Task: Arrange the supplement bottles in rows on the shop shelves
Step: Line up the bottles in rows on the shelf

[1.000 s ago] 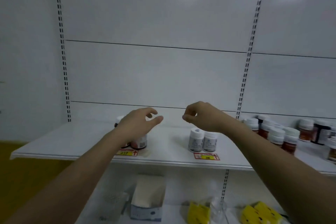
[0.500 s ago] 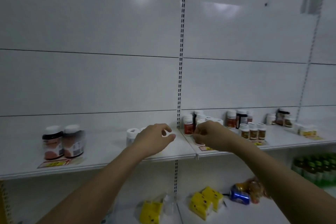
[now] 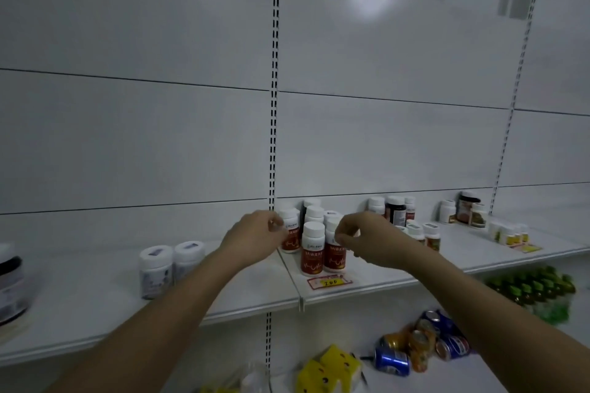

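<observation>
Left hand [image 3: 255,239]: fingers curled at a red-labelled bottle [image 3: 290,234]; grip cannot be told
Right hand [image 3: 367,238]: fingertips pinched beside the front bottles [image 3: 322,249], holding nothing visible

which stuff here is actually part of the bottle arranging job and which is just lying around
Part of the job:
red-label bottles
white bottles
dark bottle
small bottles
shelf
left hand and right hand, both at the red-label bottles

Just lying about:
drink cans
yellow packs
green bottles
price tag
</observation>
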A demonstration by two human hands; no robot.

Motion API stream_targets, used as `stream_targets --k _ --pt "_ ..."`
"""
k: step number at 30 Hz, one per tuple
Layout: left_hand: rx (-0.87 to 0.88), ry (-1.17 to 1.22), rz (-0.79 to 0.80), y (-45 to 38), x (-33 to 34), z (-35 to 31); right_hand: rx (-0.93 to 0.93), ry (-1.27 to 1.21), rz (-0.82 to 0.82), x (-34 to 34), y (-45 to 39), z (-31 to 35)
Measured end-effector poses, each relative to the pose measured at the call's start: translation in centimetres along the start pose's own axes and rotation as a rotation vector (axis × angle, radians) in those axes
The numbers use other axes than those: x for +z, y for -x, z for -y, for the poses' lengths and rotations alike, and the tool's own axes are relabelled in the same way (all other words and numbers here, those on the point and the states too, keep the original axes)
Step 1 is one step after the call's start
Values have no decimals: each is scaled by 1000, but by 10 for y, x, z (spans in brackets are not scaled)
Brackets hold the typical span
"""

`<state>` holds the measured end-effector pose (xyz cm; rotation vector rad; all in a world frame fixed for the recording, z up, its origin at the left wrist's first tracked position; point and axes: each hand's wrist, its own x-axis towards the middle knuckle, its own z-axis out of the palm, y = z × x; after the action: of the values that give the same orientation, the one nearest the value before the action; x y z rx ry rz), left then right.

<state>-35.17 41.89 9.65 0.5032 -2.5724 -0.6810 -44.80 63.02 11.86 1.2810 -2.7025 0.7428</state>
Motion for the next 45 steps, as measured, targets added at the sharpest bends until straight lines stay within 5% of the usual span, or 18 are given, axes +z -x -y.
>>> stream_targets --k 9,24,37,45 --pt "-12 62 -3 -126 15 25 -23 47 -6 -10 -144 -36" --pt "-110 17 343 -198 48 34 -80 137 450 26 -249 -78" --pt "-142 -78 117 -172 56 1 -248 -5 313 14 -235 -96" --pt "-93 248 -144 -156 -19 -56 -367 -374 114 -66 -219 -94"
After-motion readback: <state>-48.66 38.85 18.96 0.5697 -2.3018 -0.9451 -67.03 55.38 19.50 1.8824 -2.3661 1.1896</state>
